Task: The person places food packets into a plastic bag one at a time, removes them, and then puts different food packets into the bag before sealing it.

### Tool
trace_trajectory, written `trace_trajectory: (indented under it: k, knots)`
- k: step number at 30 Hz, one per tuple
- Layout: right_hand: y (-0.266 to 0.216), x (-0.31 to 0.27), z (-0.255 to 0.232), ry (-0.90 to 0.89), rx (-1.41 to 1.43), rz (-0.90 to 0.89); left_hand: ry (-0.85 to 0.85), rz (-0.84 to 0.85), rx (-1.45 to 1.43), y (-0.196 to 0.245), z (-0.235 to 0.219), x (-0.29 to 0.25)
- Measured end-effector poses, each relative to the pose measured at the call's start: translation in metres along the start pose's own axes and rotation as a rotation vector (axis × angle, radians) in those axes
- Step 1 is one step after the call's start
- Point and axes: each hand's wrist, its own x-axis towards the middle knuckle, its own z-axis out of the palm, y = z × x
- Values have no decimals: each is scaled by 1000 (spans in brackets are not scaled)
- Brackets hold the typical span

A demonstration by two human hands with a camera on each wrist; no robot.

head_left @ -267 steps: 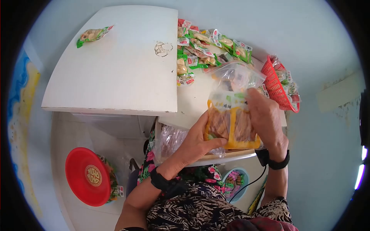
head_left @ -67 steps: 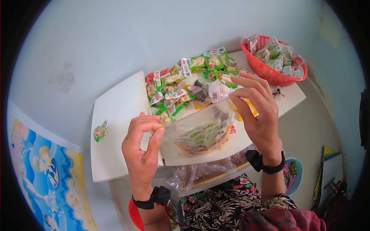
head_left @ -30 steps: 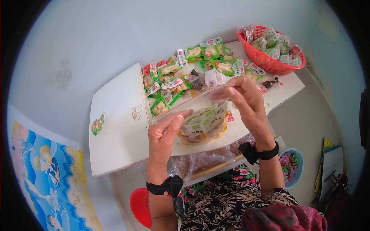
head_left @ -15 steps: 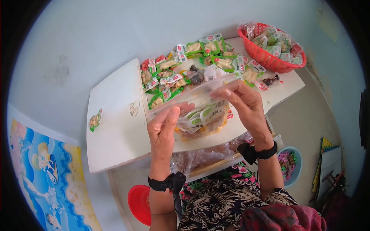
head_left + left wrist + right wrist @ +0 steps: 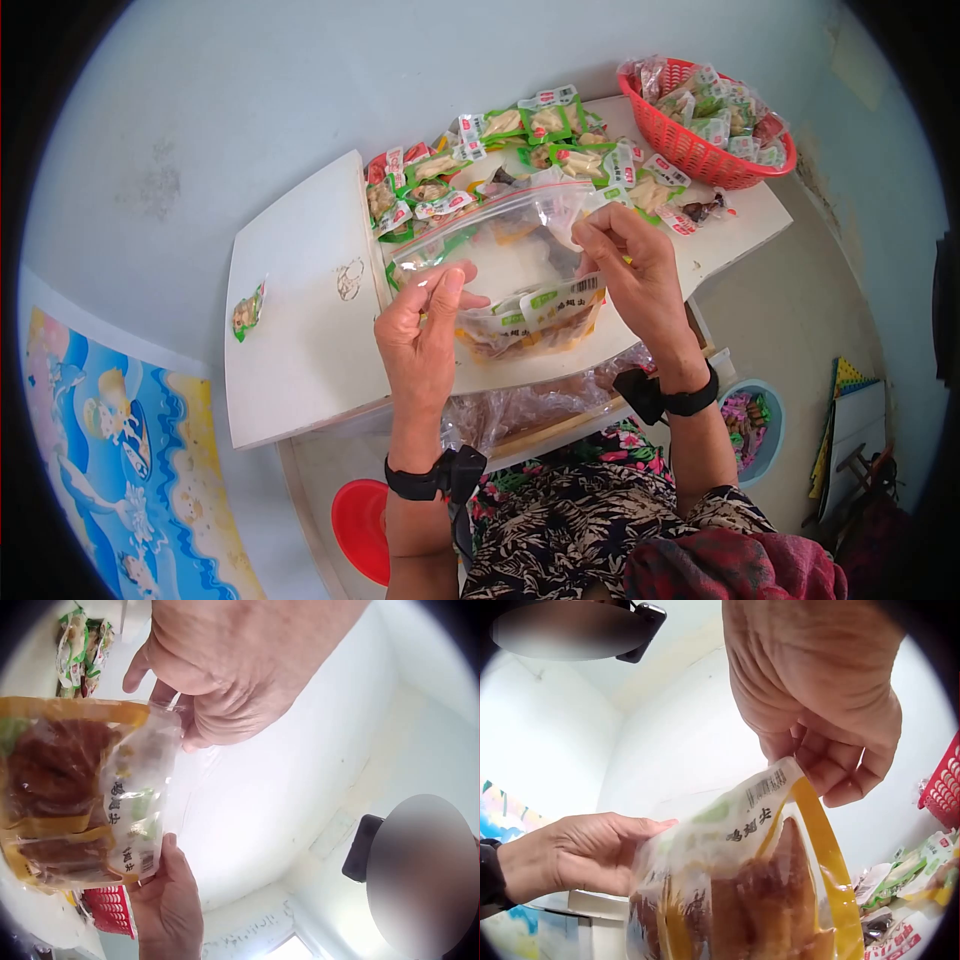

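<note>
A clear zip-top bag (image 5: 495, 213) hangs between my two hands, its mouth spread and its red-lined seal toward the wall. Inside stand several snack packets (image 5: 540, 318) with yellow edges, white printed tops and brown meat-like pieces, seen close up as packets (image 5: 60, 772) in the left wrist view. My left hand (image 5: 420, 330) pinches the bag's left side between thumb and fingers. The right hand (image 5: 640, 262) pinches its right side near a barcode, fingers curled behind. In the right wrist view, the right hand (image 5: 817, 697) grips at the packet's top corner.
Green-and-white snack packets (image 5: 545, 125) lie along the back of the white table (image 5: 290, 380). A red basket (image 5: 690, 145) full of packets stands back right. One packet (image 5: 248, 312) lies on the left. A red basin (image 5: 360, 535) and a blue basin (image 5: 765, 450) are on the floor.
Earlier the hands held the bag up with packets inside; then they drew its mouth apart. Since half a second ago, the bag's mouth has spread wider, and the hands have shifted slightly downward along its sides.
</note>
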Motion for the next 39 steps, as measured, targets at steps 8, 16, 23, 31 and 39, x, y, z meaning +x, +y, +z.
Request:
trace_trajectory:
  k: [8,16,23,31,39]
  knots:
    - [4,1,-5,44,2,103,78,-63,25,5,3,4]
    - [2,3,-9,-54,-62,125,142,334,908,20,2,8]
    - [2,4,-15,-155,-69,155,-349,522,649,21,1,11]
    - [12,8,-23,-208,-77,133,-533,311,661,18,-1,3]
    - [-13,4,-16,1,-549,-446,-531,300,705,8,-6,7]
